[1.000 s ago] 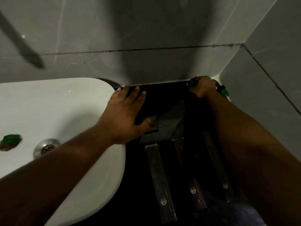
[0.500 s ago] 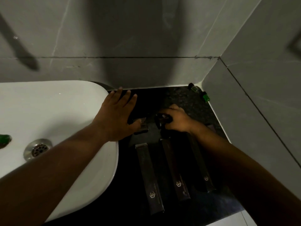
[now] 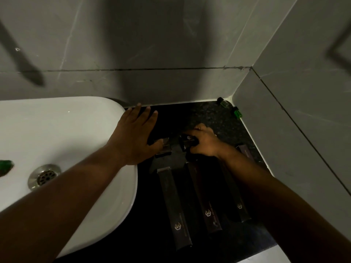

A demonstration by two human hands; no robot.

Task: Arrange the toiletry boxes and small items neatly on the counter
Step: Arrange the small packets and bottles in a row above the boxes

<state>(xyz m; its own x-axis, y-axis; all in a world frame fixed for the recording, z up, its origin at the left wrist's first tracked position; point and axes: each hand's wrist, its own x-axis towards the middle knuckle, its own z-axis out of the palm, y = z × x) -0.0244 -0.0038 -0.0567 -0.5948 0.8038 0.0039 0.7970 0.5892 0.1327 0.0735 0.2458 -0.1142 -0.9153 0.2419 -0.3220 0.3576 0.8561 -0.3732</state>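
Dim bathroom counter (image 3: 207,114) beside a white sink (image 3: 79,130). Three long dark boxes (image 3: 173,207) lie side by side to the right of the sink, logos toward the viewer, roughly parallel, probably so that they read as one tidy row. The right hand (image 3: 206,144) is clenched around a small dark box (image 3: 188,141) just beyond the far ends of the long boxes, apparently to set it at the head of the row. The left hand (image 3: 134,135) lies flat with fingers released and spread, palm on the sink's rim and thumb against a small item (image 3: 164,146), seemingly steadying it. Two small bottles (image 3: 229,108) lie in the wall corner, well apart from the sink.
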